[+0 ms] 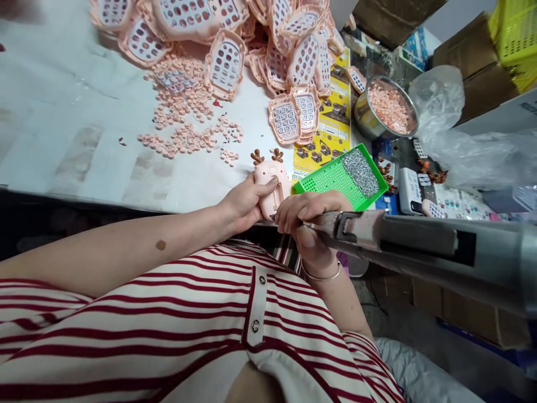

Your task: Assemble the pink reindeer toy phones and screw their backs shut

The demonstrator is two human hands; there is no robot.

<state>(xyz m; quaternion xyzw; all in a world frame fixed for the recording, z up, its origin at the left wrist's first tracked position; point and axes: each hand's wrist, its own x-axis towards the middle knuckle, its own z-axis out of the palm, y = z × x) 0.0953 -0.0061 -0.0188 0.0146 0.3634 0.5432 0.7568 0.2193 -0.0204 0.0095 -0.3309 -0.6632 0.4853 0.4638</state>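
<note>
My left hand (244, 202) grips a pink plastic casing (272, 173) with brown antlers at the table's front edge, thumb lying on its back. A rectangular recess shows in the casing's middle. Curled around the front end of a long grey tool (419, 240), my right hand (312, 215) is at the casing's lower right. The tool reaches in from the right side. Its tip and the contact point are hidden by my fingers. Right of the casing is a green perforated tray (331, 187) with a heap of small silver screws (361, 172).
Pink casings (225, 64) with button grids are piled at the back of the white table (62, 112). Small pink rings (184, 137) lie scattered before them. A metal bowl (390, 106) of pink pieces, plastic bags (486, 157) and cardboard boxes (474, 56) stand at right.
</note>
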